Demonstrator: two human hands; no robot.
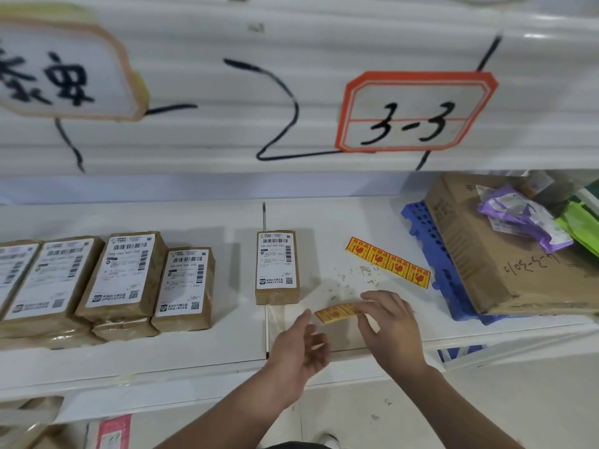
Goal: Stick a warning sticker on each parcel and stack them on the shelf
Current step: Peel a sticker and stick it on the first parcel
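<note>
Pinches the right end of a short strip [337, 313] of yellow warning stickers with the right hand [389, 322], fingers curled over it, low over the white shelf [194, 345] near its front edge. Holds the left hand [301, 345] just beside the strip's left end, fingers loosely bent and apart, gripping nothing; cannot tell whether the thumb touches the strip.

Behind the right hand, flat on the shelf and apart from it, a longer strip [389, 262] of four stickers. Just left of the hands, alone, one brown parcel [277, 267] with a white shipping label facing up. Further left, the other parcels [126, 273], labelled too, packed side by side, some lying on others.

To the right, a blue plastic tray [431, 251] with holes, a tilted cardboard box [479, 254] resting on it, purple bags [518, 218] on the box. Above, on the upper shelf edge, a red-bordered tag [415, 111] reading "3-3".
</note>
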